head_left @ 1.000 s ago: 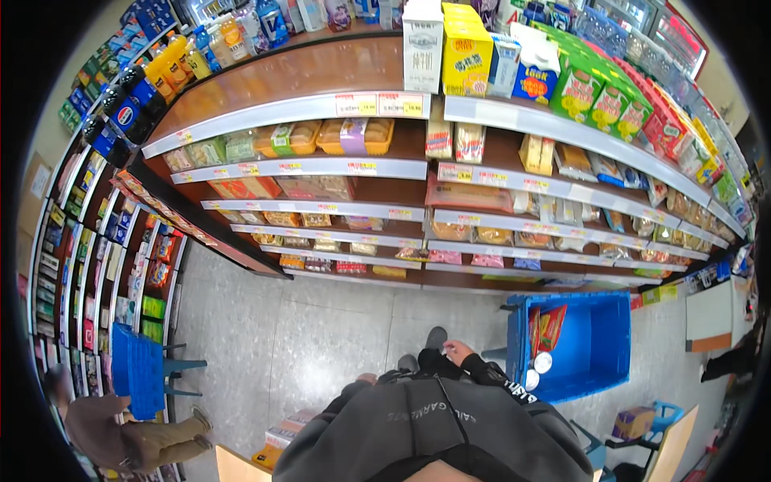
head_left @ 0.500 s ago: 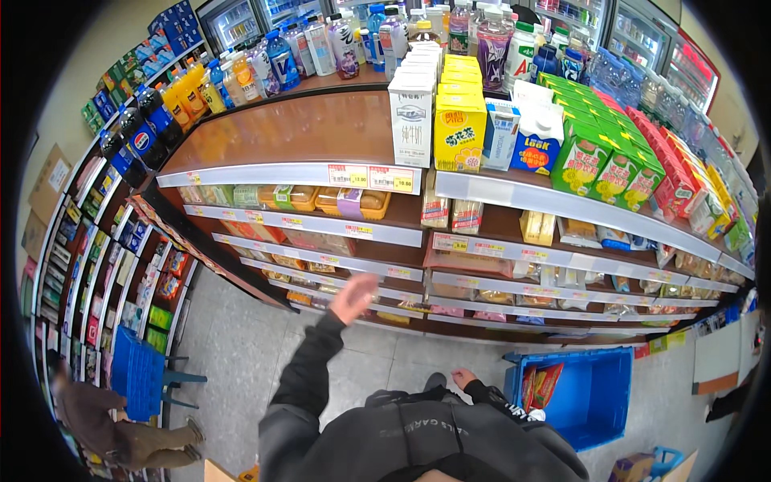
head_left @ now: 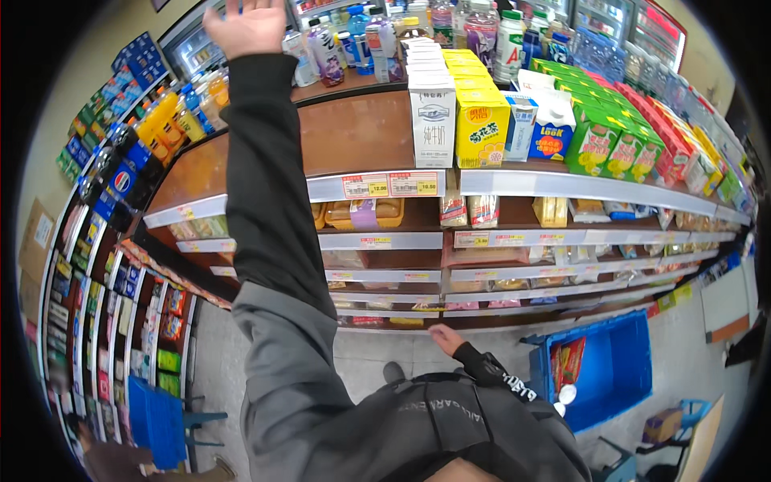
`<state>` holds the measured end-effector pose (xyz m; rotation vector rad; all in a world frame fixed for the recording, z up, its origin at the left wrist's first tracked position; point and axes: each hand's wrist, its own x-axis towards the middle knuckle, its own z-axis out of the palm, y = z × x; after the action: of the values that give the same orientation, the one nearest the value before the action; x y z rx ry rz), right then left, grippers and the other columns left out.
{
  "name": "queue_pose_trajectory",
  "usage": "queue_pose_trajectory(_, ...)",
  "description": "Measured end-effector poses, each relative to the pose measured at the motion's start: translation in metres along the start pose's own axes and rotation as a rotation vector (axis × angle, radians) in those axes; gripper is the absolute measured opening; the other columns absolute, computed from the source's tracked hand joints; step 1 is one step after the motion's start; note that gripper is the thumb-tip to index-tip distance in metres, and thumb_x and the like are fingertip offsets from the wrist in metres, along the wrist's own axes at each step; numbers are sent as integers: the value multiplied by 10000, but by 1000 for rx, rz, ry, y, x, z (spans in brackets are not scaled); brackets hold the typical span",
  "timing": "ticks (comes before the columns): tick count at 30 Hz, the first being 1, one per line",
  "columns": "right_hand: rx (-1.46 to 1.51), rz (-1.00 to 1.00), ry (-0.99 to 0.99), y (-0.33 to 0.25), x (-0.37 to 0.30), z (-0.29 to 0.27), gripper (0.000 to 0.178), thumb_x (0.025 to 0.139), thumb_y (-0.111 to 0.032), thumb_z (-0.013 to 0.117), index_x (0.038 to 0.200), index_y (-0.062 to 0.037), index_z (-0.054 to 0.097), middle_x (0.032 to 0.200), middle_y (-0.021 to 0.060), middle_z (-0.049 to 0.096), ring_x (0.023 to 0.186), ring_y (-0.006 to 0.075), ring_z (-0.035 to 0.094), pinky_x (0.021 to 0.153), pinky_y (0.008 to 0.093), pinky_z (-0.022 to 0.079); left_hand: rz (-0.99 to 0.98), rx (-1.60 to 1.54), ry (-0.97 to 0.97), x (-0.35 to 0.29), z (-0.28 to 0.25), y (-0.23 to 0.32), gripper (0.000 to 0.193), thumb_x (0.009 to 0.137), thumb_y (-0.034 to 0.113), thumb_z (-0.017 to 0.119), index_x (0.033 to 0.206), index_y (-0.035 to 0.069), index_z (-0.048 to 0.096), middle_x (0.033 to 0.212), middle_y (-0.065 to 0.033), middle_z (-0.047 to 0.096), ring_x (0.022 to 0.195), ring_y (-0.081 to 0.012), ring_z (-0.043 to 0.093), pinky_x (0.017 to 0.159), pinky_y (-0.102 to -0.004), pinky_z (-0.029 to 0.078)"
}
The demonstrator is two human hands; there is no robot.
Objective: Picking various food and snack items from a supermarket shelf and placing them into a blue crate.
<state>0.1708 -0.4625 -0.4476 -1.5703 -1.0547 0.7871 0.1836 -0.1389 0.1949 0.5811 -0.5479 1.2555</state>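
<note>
My left hand point(head_left: 247, 29) is stretched far out over the top shelf point(head_left: 361, 132), at the bottles along its back. Its fingers are spread and hold nothing visible; their tips run to the picture's upper edge. Close to it stand a clear bottle with a purple-and-white label point(head_left: 327, 55) and a blue-capped bottle point(head_left: 359, 40). White milk cartons point(head_left: 432, 120) and yellow drink cartons point(head_left: 482, 124) line the shelf to the right. Low at my side hangs my right hand point(head_left: 444, 341), fingers loosely extended, holding nothing and apart from the shelves.
A blue crate point(head_left: 614, 377) with red packets point(head_left: 568, 365) inside stands on the floor at my right. Lower shelves hold packaged bread point(head_left: 365, 213). At the left are cola bottles point(head_left: 120, 181), another shelf row, a blue basket point(head_left: 157, 422) and a person point(head_left: 116, 458).
My left hand has risen from in front of the lower shelves to above the top shelf, its arm now straightened forward. My right hand has swung slightly forward. The person at left appears lower.
</note>
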Motion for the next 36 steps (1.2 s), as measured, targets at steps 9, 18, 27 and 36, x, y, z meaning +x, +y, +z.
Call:
queue_pose_trajectory(9,83,131,-13,-38,16,27,331,824,-103,515,1144,-23,485,1065,103,573,917,178,578,796,286,457,273,1338,-1211,-125,-32,-48,745,686,381,696,1230,1,358,1228,-211,396,1146,-342,375,968,-373,301)
queue_pose_trajectory(18,-259,-192,13,-220,31,-60,341,826,-94,492,1161,-35,481,1083,159,538,1002,303,517,858,357,409,47,1418,-1011,-141,-70,-60,756,674,360,716,1241,33,337,1294,-195,327,1214,-374,249,1011,-447,221)
queue_pose_trajectory(27,-891,-794,633,-425,61,-167,533,680,-48,629,1178,2,446,1152,179,476,1149,366,383,946,419,322,-309,960,-853,-160,-60,-54,850,624,77,760,1293,62,236,1182,-114,417,1116,-204,432,963,-338,340)
queue_pose_trajectory(36,-1046,-730,734,-446,100,-164,960,582,-229,775,1327,17,221,1328,181,308,1282,362,193,1030,488,148,-313,802,-807,-172,-65,-49,959,583,55,786,1290,66,138,1199,-156,392,1171,-240,394,983,-363,339)
